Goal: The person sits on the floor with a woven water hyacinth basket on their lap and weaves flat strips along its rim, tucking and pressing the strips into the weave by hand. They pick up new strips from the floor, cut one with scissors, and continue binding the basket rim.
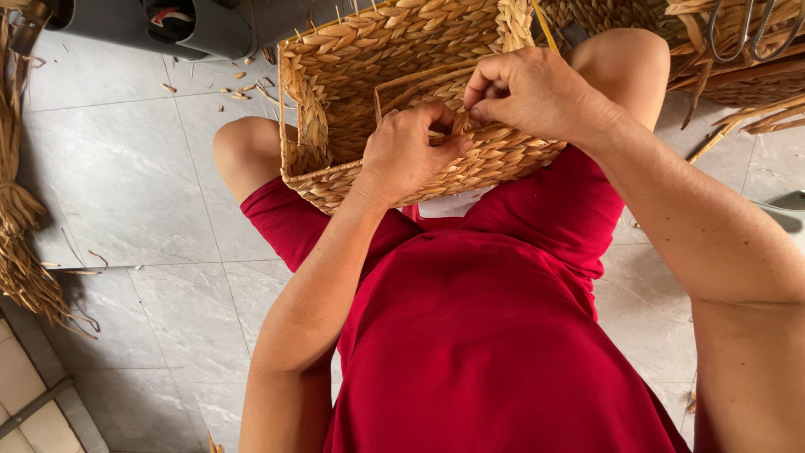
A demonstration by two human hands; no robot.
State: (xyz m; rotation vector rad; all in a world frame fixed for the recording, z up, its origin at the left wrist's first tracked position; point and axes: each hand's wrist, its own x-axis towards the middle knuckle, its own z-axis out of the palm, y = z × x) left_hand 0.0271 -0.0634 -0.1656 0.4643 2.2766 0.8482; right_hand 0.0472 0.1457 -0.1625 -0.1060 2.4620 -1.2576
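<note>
While the right hand (528, 88) pinches its fingers (485, 94) together on a flat straw strand (460, 122) at the near rim of the woven basket (386, 50), the left hand (407, 155) lies just below and to the left of that pinch, its thumb and fingers clamped on the rim's braided edge beside the same strand. The strand stands between the two sets of fingertips, almost hidden by them. The basket, rectangular and plaited from pale dried fibre, rests tilted on the person's lap, open side up, with its rim touching both hands and a thin frame rod (419, 77) showing inside the wall just beyond the fingers. Loose fibre ends stick up from the far rim. Outward from the hands lie the red garment (495, 335) below, a bundle of dried straw (21, 243) well to the left on the grey tiled floor (134, 176), short offcuts (239, 84) on the tiles beyond the basket, and more woven work (738, 50) to the upper right. Judgement: a hard pull could snap the dry strand or tear it from the weave, and a slackened left-hand grip could let the tilted basket slide off the lap.
</note>
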